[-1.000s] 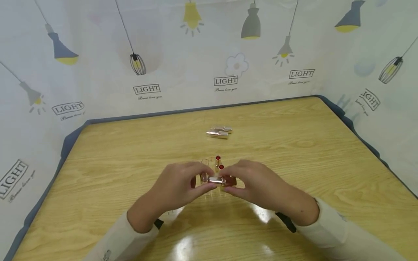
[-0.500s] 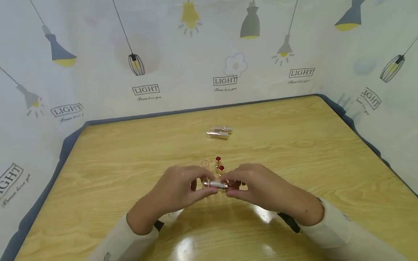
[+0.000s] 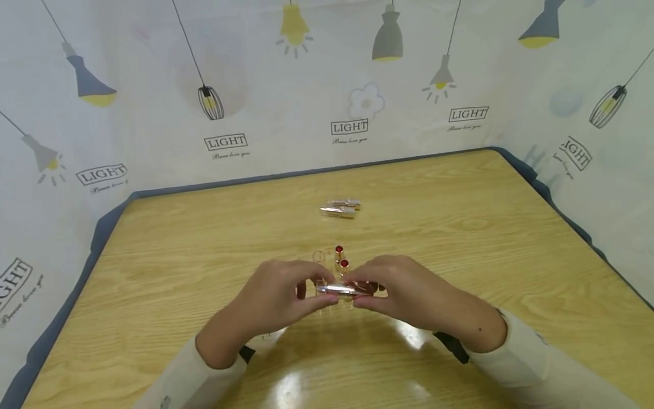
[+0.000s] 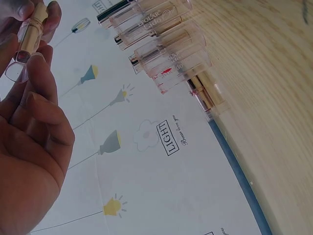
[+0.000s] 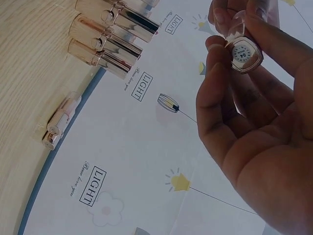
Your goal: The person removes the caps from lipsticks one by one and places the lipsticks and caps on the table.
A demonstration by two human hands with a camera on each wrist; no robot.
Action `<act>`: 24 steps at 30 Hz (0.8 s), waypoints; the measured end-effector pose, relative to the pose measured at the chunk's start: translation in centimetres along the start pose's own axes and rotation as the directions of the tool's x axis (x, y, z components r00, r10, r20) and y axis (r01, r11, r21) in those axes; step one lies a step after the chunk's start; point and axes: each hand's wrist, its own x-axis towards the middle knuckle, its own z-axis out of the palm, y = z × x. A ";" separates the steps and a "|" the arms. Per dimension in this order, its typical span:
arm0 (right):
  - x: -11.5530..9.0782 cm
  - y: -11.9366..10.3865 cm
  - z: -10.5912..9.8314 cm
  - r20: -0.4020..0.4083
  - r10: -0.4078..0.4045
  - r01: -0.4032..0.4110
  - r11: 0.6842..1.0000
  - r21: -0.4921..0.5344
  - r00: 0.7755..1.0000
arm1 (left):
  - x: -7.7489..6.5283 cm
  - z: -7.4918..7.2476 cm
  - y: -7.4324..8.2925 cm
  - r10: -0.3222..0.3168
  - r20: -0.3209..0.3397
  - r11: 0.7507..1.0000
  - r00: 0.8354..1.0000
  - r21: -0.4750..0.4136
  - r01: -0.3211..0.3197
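A slender, shiny rose-gold lipstick tube with clear plastic at its ends was held between the two hands, near the middle of the yellowish wood-grain surface. At 9 o'clock, the fingers of the left hand pinched one end; at 3 o'clock, those of the right hand gripped the other. Just beyond it, at 12 o'clock, stood two gold upright tubes with round red tops, and at 11 o'clock a clear round-rimmed piece. Farther out at 12 o'clock, two rose-gold capped tubes lay side by side.

Wood stretched wide toward 9 and 3 o'clock, the side edges well apart from both hands. The far edge, at 12 o'clock, met the blue border of a white lamp-printed cloth.

The held tube's long axis ran from 9 to 3 o'clock, its base, with a round white label, pointing toward 3.
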 end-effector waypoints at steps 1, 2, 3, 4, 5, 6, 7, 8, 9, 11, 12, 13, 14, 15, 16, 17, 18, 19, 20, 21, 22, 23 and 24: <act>0.0 0.1 -0.1 -0.003 0.001 -0.001 1.000 -0.012 1.000 | -0.1 -0.1 -0.1 -0.008 -0.009 1.000 1.000 0.010 0.008; -0.1 0.3 -0.1 -0.007 0.002 -0.002 1.000 -0.024 1.000 | -0.1 -0.2 -0.2 -0.017 -0.019 1.000 1.000 0.022 0.017; -0.1 0.4 -0.2 -0.016 0.002 -0.003 0.999 -0.035 1.000 | -0.2 -0.4 -0.3 -0.027 -0.030 0.999 0.999 0.028 0.028; -0.2 0.6 -0.4 -0.028 0.002 -0.003 0.999 -0.044 1.000 | -0.3 -0.5 -0.5 -0.039 -0.042 0.999 0.998 0.034 0.041; -0.3 0.8 -0.5 -0.042 0.004 -0.007 0.998 -0.055 0.999 | -0.3 -0.7 -0.6 -0.052 -0.053 0.998 0.997 0.037 0.054; -0.3 0.9 -0.5 -0.057 0.004 -0.008 0.998 -0.060 0.998 | -0.3 -0.9 -0.6 -0.064 -0.061 0.997 0.996 0.041 0.067; -0.4 1.0 -0.6 -0.073 0.002 -0.007 0.998 -0.065 0.997 | -0.2 -1.1 -0.7 -0.075 -0.062 0.996 0.995 0.041 0.077; -0.4 1.1 -0.6 -0.087 0.002 -0.008 0.998 -0.067 0.996 | -0.2 -1.3 -0.8 -0.082 -0.057 0.996 0.995 0.037 0.084; -0.4 1.1 -0.6 -0.101 0.002 -0.009 0.998 -0.070 0.995 | -0.1 -1.4 -0.8 -0.089 -0.050 0.995 0.995 0.032 0.091; -0.4 1.1 -0.5 -0.122 0.003 -0.012 0.997 -0.076 0.993 | 0.0 -1.6 -0.9 -0.100 -0.031 0.994 0.995 0.031 0.101; -0.4 1.1 -0.5 -0.129 0.006 -0.016 0.997 -0.074 0.992 | 0.0 -1.7 -0.9 -0.105 -0.022 0.994 0.994 0.032 0.106; -0.3 1.1 -0.4 -0.135 0.010 -0.020 0.997 -0.073 0.991 | 0.1 -1.7 -0.9 -0.111 -0.017 0.993 0.994 0.031 0.112; -0.3 1.1 -0.4 -0.138 0.014 -0.024 0.997 -0.072 0.990 | 0.1 -1.7 -1.0 -0.120 -0.016 0.992 0.993 0.031 0.120; -0.3 1.2 -0.4 -0.140 0.020 -0.030 0.997 -0.070 0.990 | 0.1 -1.8 -1.0 -0.129 -0.022 0.991 0.991 0.033 0.129; -0.3 1.2 -0.4 -0.141 0.023 -0.033 0.997 -0.066 0.990 | 0.1 -1.8 -1.0 -0.139 -0.028 0.990 0.990 0.033 0.140; -0.3 1.2 -0.4 -0.141 0.031 -0.040 0.997 -0.061 0.990 | 0.1 -1.8 -1.0 -0.149 -0.038 0.988 0.988 0.032 0.151; -0.3 1.2 -0.4 -0.142 0.037 -0.046 0.997 -0.058 0.989 | 0.1 -1.8 -1.1 -0.160 -0.051 0.986 0.986 0.033 0.162; -0.3 1.2 -0.4 -0.146 0.039 -0.048 0.997 -0.058 0.989 | 0.1 -1.9 -1.1 -0.171 -0.063 0.984 0.983 0.030 0.173; -0.3 1.3 -0.4 -0.150 0.040 -0.050 0.997 -0.057 0.988 | 0.0 -1.9 -1.2 -0.183 -0.075 0.982 0.980 0.028 0.186; -0.3 1.3 -0.4 -0.154 0.040 -0.049 0.997 -0.058 0.987 | 0.0 -1.9 -1.2 -0.193 -0.087 0.980 0.977 0.029 0.196; -0.3 1.4 -0.4 -0.159 0.038 -0.048 0.997 -0.061 0.986 | 0.0 -1.9 -1.3 -0.205 -0.098 0.977 0.974 0.031 0.209; -0.3 1.4 -0.3 -0.164 0.037 -0.048 0.997 -0.064 0.986 | 0.0 -2.0 -1.3 -0.218 -0.110 0.974 0.970 0.034 0.223; -0.3 1.4 -0.3 -0.168 0.030 -0.042 0.997 -0.066 0.985 | -0.1 -2.0 -1.4 -0.235 -0.121 0.970 0.964 0.034 0.240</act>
